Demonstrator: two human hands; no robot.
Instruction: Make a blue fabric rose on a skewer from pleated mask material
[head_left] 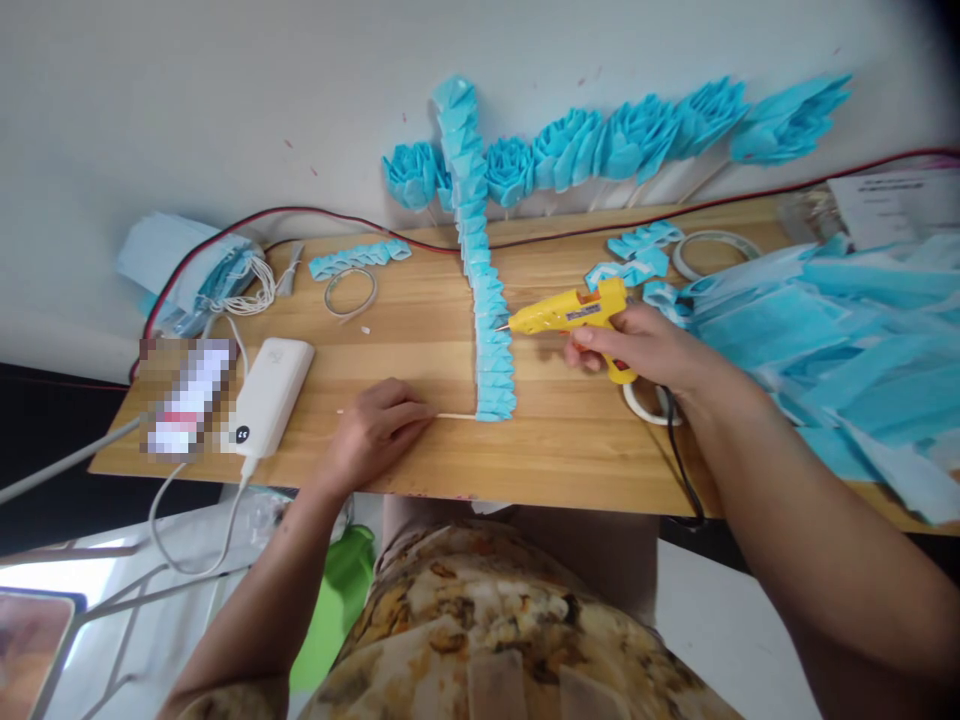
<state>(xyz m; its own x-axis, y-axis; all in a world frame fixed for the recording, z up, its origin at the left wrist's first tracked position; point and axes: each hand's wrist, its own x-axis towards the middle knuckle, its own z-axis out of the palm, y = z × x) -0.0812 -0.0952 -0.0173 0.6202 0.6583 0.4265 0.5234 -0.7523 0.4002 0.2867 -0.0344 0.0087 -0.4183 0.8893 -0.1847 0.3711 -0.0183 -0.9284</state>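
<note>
My right hand (637, 345) is wrapped round a yellow hot glue gun (574, 312). Its metal tip points left and meets the strip's right part, though I cannot tell whether it touches. That long strip of folded blue fabric (472, 220) runs from the table's front part up against the wall. At its near end lies a thin pale stick (456, 416), crosswise to the strip. My left hand (386, 425) rests on the wood with fingers closed over the stick, whose other tip shows past the hand. A black cord (679, 465) trails from the glue gun.
Blue fabric flowers (568, 148) on sticks line the wall. Loose blue sheets (817, 340) cover the right side. Tape rolls (351, 292) and short folded strips (360, 258) lie around. A white power bank (271, 395) and a blurred phone (187, 400) sit left; a red-black cable (337, 218) crosses behind.
</note>
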